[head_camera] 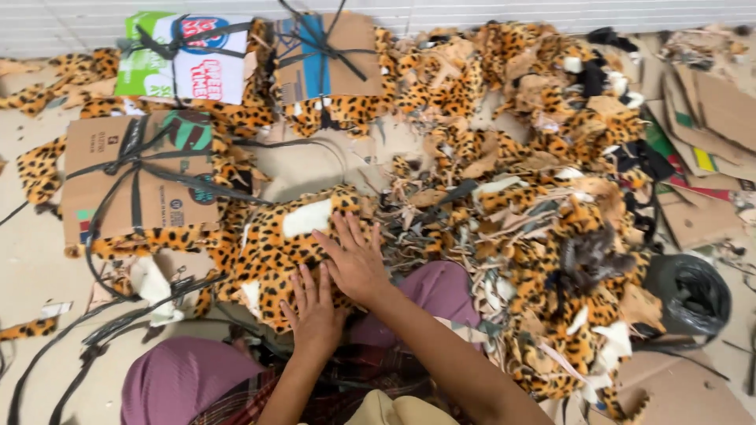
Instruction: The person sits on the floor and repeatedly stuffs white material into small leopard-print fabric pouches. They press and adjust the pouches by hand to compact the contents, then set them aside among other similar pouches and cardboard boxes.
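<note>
My left hand (315,308) lies flat, fingers spread, on a stack of leopard-print fabric pieces (276,244) that rests over my lap. My right hand (354,260) lies just above it, palm down with fingers apart, pressing on the same stack near a white patch (307,216). Neither hand grips anything. My knees in mauve trousers (177,378) show below the stack.
Cardboard-backed bundles tied with dark straps lie at left (134,181) and at the top (189,59), (327,55). A large heap of leopard-print scraps (535,181) fills the right. Flattened cardboard (709,118) and a black bag (693,295) sit far right. Loose dark straps (94,338) trail at lower left.
</note>
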